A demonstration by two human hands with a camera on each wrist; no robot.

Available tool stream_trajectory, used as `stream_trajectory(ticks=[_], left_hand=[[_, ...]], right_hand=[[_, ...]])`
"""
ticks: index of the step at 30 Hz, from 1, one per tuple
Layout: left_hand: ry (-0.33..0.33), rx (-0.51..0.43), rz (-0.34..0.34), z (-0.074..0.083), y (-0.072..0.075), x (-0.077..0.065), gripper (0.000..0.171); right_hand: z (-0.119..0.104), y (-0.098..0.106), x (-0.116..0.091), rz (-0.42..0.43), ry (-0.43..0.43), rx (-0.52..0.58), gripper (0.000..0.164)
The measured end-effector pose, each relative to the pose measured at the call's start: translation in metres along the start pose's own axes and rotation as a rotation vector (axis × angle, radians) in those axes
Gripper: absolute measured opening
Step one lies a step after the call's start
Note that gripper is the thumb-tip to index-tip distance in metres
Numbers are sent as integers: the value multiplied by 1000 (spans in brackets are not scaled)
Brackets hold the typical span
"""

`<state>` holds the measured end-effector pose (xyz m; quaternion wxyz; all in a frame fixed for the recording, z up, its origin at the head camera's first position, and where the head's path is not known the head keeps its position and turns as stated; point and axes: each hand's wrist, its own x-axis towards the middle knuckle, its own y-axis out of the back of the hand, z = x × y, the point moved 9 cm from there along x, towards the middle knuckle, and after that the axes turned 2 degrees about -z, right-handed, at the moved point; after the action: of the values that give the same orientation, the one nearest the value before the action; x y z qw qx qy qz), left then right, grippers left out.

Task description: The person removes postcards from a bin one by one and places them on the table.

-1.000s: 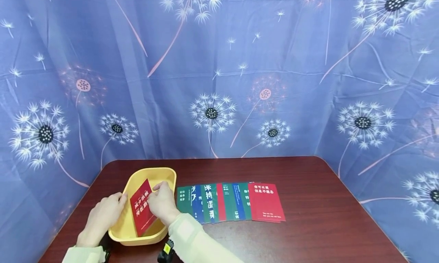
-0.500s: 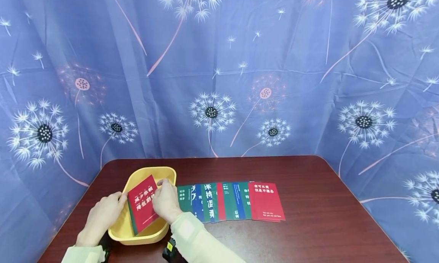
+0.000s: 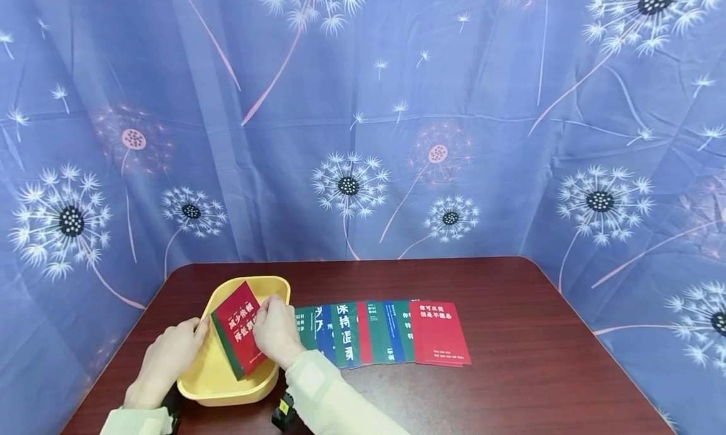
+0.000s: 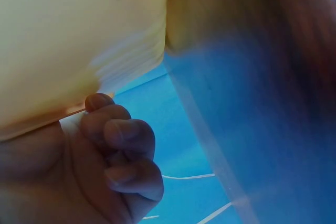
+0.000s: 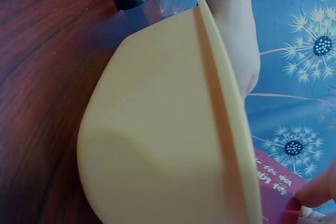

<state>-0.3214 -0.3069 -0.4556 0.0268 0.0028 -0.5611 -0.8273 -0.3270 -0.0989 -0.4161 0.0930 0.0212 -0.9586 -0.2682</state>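
Note:
In the head view a yellow plastic basin [image 3: 227, 394] stands at the table's left. My left hand [image 3: 170, 356] grips its left rim; the left wrist view shows curled fingers [image 4: 131, 135] under the basin's edge. With my right hand [image 3: 278, 331] I pinch the right side of a red card [image 3: 241, 324] bearing white Chinese characters, tilted over the basin. A green card [image 3: 227, 347] shows behind its left edge. The right wrist view catches the red card [image 5: 275, 187] past the basin wall [image 5: 152, 114], with my fingertips [image 5: 317, 187] on it.
Right of the basin, a row of overlapping green, blue and red cards [image 3: 363, 334] lies on the dark wood table [image 3: 510, 359], ending in a red card [image 3: 441, 334]. Behind the table hangs a blue dandelion-print curtain [image 3: 283, 170].
The red card has turned and risen slightly, and the green card behind it has come into sight. My right hand has shifted slightly right; my left hand stays on the rim.

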Motion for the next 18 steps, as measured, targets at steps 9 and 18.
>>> stream_trajectory(ticks=[9, 18], left_hand=[[-5, -2, 3, -1, 0, -2, 46], [-5, 1, 4, 1, 1, -1, 45]], right_hand=[[-4, 8, -1, -4, 21, 40, 10], [3, 27, -1, 10, -5, 167, 13]])
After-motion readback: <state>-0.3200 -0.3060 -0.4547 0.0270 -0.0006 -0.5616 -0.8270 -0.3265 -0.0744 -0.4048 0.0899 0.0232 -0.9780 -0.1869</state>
